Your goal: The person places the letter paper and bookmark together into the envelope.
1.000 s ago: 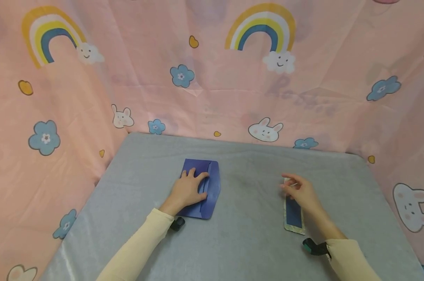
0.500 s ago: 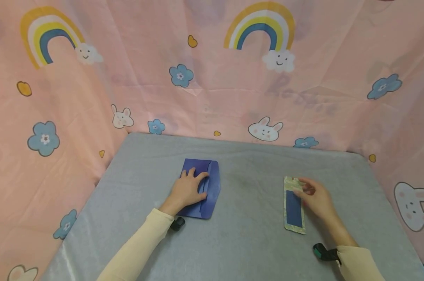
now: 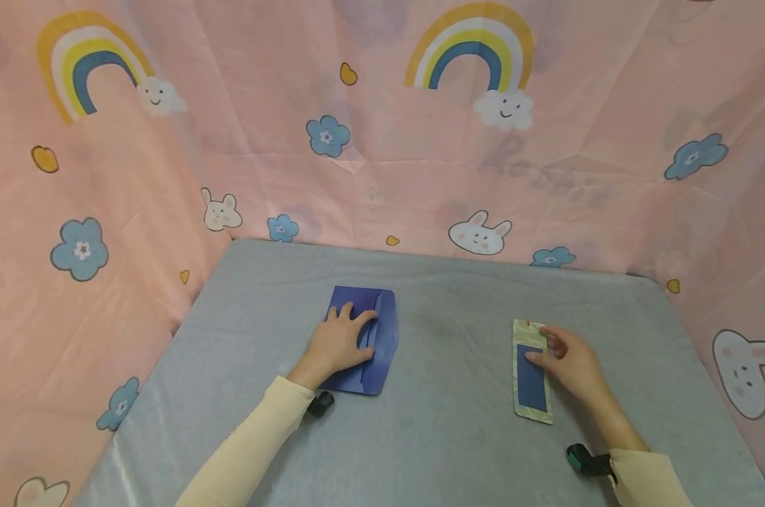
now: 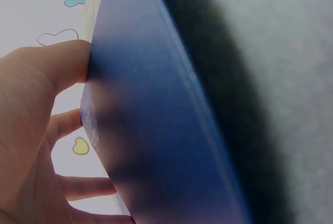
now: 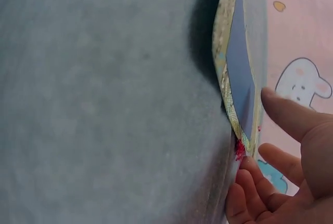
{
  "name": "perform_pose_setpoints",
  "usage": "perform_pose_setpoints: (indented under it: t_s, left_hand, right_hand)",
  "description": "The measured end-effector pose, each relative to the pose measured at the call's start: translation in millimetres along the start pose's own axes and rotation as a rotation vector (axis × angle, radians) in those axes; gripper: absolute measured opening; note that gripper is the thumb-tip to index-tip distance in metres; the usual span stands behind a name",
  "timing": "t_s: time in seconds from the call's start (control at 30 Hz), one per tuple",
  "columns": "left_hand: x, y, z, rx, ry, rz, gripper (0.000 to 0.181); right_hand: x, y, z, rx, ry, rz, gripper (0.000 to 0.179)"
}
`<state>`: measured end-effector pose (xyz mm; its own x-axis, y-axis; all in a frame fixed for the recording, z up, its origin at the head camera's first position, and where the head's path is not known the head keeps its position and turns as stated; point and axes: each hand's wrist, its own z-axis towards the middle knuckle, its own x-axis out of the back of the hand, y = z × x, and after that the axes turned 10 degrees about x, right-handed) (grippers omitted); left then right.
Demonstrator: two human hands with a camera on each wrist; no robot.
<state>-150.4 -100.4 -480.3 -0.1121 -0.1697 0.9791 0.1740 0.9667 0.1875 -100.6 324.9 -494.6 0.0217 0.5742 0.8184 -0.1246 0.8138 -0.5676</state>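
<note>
1. Head view: a blue envelope (image 3: 371,336) lay flat toward the left of the grey table (image 3: 445,422), its flap (image 3: 387,352) folded out to the right. Well apart from it, farther right, lay a strip (image 3: 531,384) with a patterned border and a blue panel.
2. The left hand (image 3: 336,343) rested on the envelope with its fingers spread wide, apparently steadying it.
3. The right hand (image 3: 572,362) was at the strip's right edge, thumb over the blue panel, a gap between thumb and index finger. By the right wrist view, other fingers curled beside a red bit (image 5: 240,150) at the strip's end; whether they pinched anything, I could not tell.
4. The step in hand seemed to be taking hold of the strip, or straightening it.
5. The next move probably called for a fingertip under the strip's edge, opposite the thumb.
</note>
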Motion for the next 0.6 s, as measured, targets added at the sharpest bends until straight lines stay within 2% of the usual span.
perform_pose_setpoints:
  t_s: [0.17, 0.33, 0.5, 0.6]
  left_hand:
    - [-1.5, -0.3, 0.8, 0.004, -0.003, -0.002, 0.066]
    - [-2.0, -0.1, 0.8, 0.005, -0.007, -0.002, 0.066]
    - [-2.7, 0.0, 0.9, 0.006, -0.003, 0.004, 0.067]
    - [-3.5, -0.2, 1.4, 0.006, -0.002, 0.007, 0.067]
  right_hand:
    - [1.2, -3.4, 1.1, 0.052, -0.032, -0.088, 0.069]
    - [1.3, -5.0, 1.6, 0.084, -0.032, -0.116, 0.066]
    - [-0.1, -5.3, 1.6, 0.063, -0.045, -0.101, 0.067]
    - [-0.7, -6.0, 1.6, 0.014, -0.061, -0.081, 0.071]
